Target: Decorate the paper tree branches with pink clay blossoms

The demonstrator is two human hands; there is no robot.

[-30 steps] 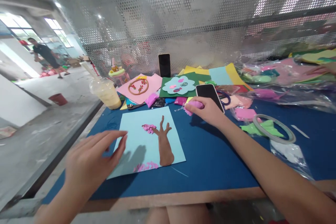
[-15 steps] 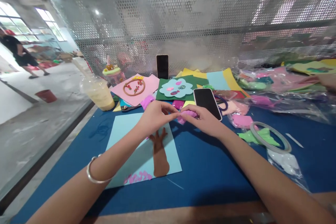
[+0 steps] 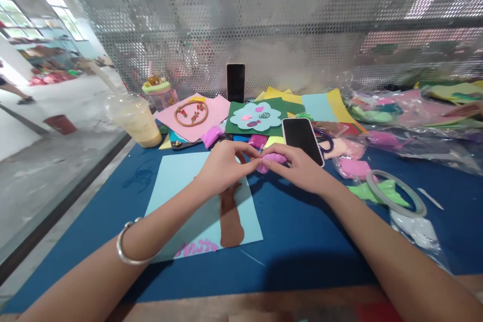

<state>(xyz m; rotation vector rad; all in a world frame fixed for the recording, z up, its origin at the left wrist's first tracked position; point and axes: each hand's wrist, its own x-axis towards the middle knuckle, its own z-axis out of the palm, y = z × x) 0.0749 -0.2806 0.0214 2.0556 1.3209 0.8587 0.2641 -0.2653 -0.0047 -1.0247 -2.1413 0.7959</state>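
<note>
A lump of pinkish-purple modelling clay sits in the fingers of my right hand, which are closed around it. My left hand meets it there, thumb and fingertips pinched at the clay's left end; its grip partly hides the contact. Below the hands lies a light blue sheet bearing a brown clay tree trunk. Small pink clay bits line the sheet's lower edge. The trunk's upper branches are mostly covered by my left hand.
Behind the hands are a phone lying flat, a green card with a blue cloud shape and a pink card. A drink cup stands at left. At right lie a grey tape ring and bagged clay.
The view has shifted slightly. Both hands remain together at the clay, and my left fingertips have closed in nearer to my right hand. The walking person has nearly left the view.
</note>
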